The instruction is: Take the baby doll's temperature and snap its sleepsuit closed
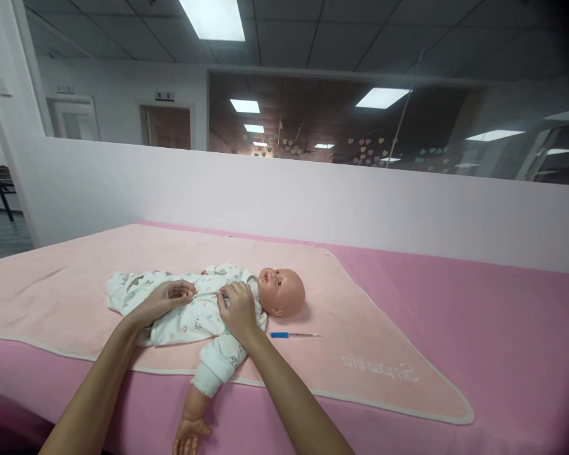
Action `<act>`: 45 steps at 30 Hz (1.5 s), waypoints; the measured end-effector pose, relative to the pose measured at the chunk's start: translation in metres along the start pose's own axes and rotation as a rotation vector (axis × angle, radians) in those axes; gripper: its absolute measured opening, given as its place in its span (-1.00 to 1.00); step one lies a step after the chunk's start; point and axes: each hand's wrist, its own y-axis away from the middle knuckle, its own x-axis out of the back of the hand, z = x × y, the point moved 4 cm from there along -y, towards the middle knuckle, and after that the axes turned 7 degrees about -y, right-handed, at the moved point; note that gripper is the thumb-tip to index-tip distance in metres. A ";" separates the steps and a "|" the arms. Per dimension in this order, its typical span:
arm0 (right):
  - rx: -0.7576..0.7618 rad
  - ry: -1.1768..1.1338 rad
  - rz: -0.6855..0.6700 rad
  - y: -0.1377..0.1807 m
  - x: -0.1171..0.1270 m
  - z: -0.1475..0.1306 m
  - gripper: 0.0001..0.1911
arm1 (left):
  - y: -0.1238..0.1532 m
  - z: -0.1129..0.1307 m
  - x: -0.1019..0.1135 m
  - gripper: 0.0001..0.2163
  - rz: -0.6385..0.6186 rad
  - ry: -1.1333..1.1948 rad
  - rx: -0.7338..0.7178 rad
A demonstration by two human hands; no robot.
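Note:
A baby doll [284,294] lies on its back on a peach blanket [360,322], its head to the right. It wears a white printed baby romper [196,322]. My left hand [168,298] rests at the romper's middle, fingers curled and pinching the front fabric. Closer to the doll's neck, my right hand [239,308] has its fingertips closed on the romper's front edge. One doll arm [194,417] hangs toward me over the blanket's near edge. Beside the doll's head lies a slim clear stick with a blue end [295,335], which looks like a thermometer.
Under the blanket is a pink padded surface [455,303]. A low white wall [313,199] runs along its far side, with a window [336,120] above. At the far left a dark table [0,183] holds stacked items.

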 end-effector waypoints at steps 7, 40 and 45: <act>-0.001 0.002 -0.001 0.000 -0.001 0.001 -0.91 | -0.003 -0.004 0.000 -0.48 0.030 -0.024 0.040; 0.008 0.009 -0.005 -0.001 0.000 -0.001 -0.92 | 0.004 0.002 -0.003 -0.66 0.082 0.034 0.004; 0.014 0.018 0.000 -0.001 0.000 -0.001 -0.92 | 0.010 0.008 -0.004 -0.65 0.079 0.034 -0.021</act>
